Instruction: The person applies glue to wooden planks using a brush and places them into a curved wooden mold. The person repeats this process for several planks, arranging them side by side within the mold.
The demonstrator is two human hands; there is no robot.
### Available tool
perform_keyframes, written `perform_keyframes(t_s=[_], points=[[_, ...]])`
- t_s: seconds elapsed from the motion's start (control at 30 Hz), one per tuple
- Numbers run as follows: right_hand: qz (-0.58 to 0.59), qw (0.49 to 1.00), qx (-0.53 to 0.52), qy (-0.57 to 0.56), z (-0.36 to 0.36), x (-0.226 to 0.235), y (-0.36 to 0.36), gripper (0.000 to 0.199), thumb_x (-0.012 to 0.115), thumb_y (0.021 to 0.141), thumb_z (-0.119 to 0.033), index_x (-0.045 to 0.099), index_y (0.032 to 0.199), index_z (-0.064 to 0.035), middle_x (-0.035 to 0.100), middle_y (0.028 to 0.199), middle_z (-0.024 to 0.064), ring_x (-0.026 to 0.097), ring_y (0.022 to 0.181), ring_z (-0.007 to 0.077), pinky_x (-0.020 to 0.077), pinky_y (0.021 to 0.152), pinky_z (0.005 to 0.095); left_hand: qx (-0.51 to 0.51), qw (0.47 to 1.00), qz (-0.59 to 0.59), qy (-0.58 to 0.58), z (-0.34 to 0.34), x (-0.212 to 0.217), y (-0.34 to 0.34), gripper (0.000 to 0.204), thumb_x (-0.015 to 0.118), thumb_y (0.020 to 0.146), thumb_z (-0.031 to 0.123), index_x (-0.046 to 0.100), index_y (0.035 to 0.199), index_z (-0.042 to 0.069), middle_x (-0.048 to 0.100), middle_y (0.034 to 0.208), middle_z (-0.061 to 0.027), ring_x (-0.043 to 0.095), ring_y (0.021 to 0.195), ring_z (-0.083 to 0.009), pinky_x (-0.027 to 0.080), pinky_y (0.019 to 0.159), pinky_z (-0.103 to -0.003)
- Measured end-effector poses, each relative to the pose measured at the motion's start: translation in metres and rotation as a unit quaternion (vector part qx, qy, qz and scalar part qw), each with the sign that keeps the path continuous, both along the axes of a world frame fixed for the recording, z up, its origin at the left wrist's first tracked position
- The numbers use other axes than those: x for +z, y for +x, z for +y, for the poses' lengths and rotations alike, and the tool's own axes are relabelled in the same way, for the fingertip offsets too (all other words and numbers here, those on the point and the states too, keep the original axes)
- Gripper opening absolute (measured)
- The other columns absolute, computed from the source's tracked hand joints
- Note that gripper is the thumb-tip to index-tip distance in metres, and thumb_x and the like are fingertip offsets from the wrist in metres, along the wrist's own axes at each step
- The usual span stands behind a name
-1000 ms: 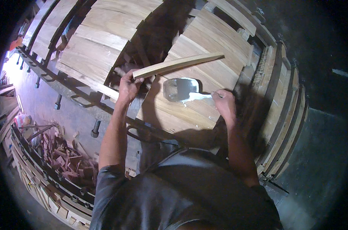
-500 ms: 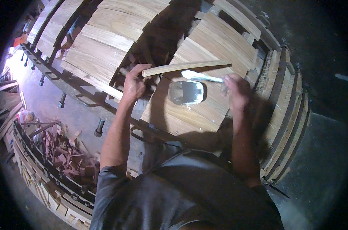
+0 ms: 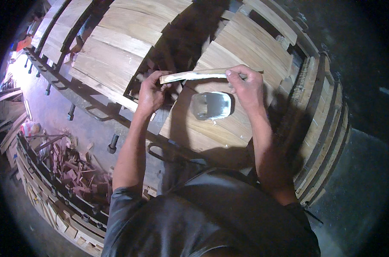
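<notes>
Our left hand (image 3: 150,93) pinches the near end of a thin wood strip (image 3: 194,76), held just above the shallow grey tray (image 3: 211,105) on the planks (image 3: 228,124); our right hand (image 3: 245,85) presses fingertips on the strip's middle.

I count two hands, the left hand (image 3: 150,95) and the right hand (image 3: 245,85), both above one grey tub (image 3: 211,105). One thin wooden strip (image 3: 194,75) lies just above that tub. Two dark bolts (image 3: 112,144) stand left of it.
</notes>
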State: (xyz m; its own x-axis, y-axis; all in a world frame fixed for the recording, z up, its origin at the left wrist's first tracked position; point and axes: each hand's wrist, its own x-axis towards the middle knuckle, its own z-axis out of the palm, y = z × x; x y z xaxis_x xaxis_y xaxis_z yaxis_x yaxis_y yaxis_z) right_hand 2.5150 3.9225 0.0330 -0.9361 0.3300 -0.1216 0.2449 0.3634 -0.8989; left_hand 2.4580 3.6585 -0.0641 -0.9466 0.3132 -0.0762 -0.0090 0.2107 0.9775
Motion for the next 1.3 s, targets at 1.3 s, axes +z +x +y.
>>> perform_keyframes(t_s=[1.3], points=[[-0.064,0.959,-0.147,0.234,0.104,-0.043,0.015,0.022,0.067,0.092,-0.025,0.071,0.097,-0.0041,0.069,0.083,0.0166,0.068,0.076,0.0286,0.0514,0.071,0.0387,0.002,0.999,0.017,-0.046,-0.008,-0.023,-0.001,0.03,0.065,0.089,-0.009,0.062,0.117,-0.001,0.067,0.103,-0.0054,0.061,0.096,-0.0137,0.049,0.087,-0.027]])
